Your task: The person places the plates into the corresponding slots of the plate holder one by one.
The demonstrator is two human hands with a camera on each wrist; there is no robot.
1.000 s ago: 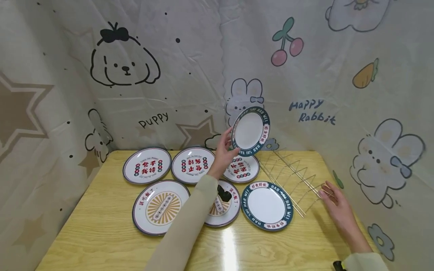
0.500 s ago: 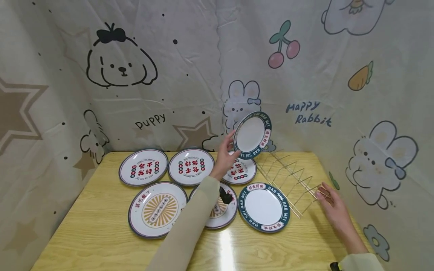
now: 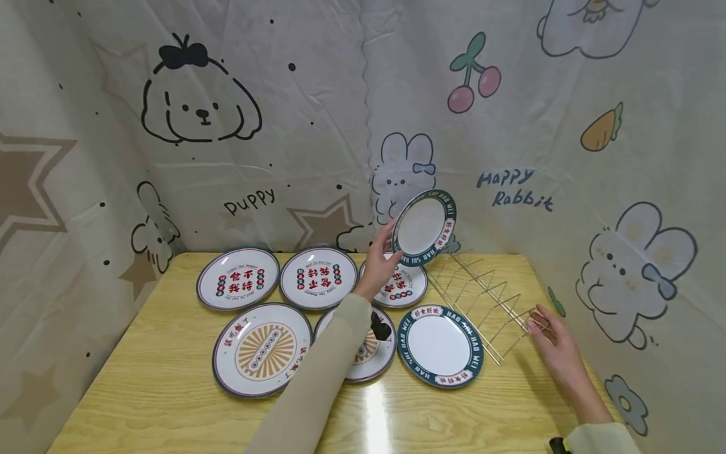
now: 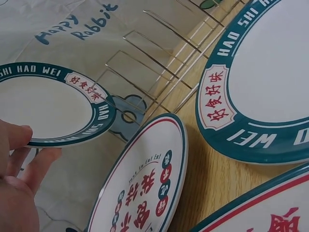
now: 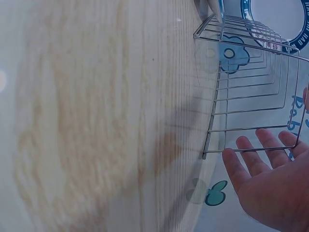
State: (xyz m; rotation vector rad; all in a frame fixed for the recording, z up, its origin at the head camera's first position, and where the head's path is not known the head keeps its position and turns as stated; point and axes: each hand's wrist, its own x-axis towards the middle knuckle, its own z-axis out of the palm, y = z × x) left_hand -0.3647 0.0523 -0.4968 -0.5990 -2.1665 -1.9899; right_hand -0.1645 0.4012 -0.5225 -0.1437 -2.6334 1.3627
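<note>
My left hand (image 3: 379,265) pinches the lower left rim of a white plate with a teal lettered border (image 3: 424,228), thumb in front and fingers behind. That plate is tilted in the air above the back row of plates, left of the gold wire plate rack (image 3: 492,294). At the rack's near end my right hand (image 3: 558,353) holds the wire between thumb and fingers. In the right wrist view the fingers (image 5: 263,157) lie behind the end wire, and the thumb shows only at the frame's edge. A second teal-bordered plate (image 3: 440,345) lies flat beside the rack.
Along the table's back lie a left plate (image 3: 238,279), a middle plate (image 3: 319,277) and a right plate (image 3: 403,291), all red-lettered. In front are two sunburst plates, one (image 3: 263,349) partly by my left sleeve (image 3: 317,378), the other (image 3: 377,359) partly behind it. Printed curtains (image 3: 317,126) surround the wooden table (image 3: 153,384).
The held plate has lowered slightly and turned a little more edge-on. My right hand stays at the rack's near end. The whole view has shifted slightly.
</note>
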